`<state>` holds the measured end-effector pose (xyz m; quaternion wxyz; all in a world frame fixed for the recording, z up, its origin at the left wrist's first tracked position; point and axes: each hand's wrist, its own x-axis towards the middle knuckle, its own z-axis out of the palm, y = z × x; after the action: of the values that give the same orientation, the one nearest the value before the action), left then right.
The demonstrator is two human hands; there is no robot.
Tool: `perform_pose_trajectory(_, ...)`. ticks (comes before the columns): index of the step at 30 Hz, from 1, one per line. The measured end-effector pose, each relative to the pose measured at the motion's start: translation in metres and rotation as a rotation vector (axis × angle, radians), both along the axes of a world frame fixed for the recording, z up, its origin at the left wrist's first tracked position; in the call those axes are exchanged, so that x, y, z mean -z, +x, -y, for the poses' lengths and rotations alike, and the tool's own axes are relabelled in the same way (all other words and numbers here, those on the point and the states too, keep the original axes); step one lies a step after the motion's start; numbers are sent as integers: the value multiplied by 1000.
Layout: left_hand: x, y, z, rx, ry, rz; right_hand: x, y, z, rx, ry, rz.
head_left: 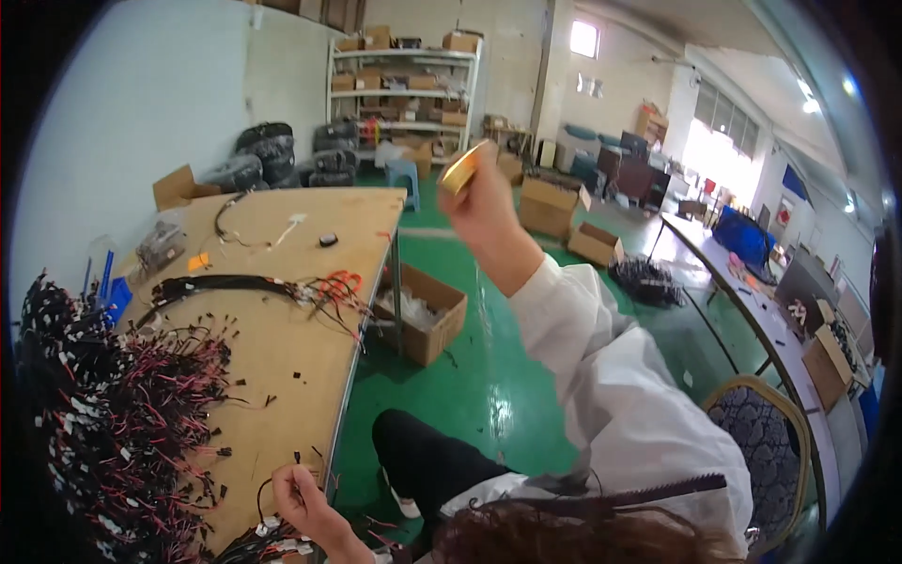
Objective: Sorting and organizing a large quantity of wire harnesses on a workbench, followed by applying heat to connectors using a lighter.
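Observation:
My right hand point(481, 200) is raised ahead of me over the floor, closed around a shiny gold-yellow object point(462, 169). Its exact kind is hard to make out because fingers cover part of it. Low at the table's near edge, my left hand point(305, 503) is curled shut, and a thin black wire point(261, 495) loops out beside its fingers. Just under that hand lie wires with white connectors point(270, 526). A large heap of black and red wire harnesses point(141, 404) covers the table's left side. Farther back, a thick black sleeved harness point(225, 284) fans out into loose ends.
The wooden table point(282, 376) runs along my left. An open cardboard box point(434, 324) stands on the green floor beside it. To the right are a patterned chair point(763, 451) and a long table point(742, 287). A blue stool point(404, 179) and shelving point(404, 94) stand behind.

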<state>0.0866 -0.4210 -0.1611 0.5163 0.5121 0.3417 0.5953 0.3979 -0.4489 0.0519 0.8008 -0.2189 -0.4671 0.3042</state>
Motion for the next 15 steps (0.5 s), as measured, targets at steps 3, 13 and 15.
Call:
perform_pose_trajectory(3,0,8,-4,58,-1,-23,84,-4,-2,445,-447,241)
perform_pose_trajectory(13,17,-19,-6,-175,-7,-288,137,-53,-29,-132,-355,74)
perform_pose_trajectory(15,22,-21,0,-223,-53,-323,145,-71,-27,-228,-373,190)
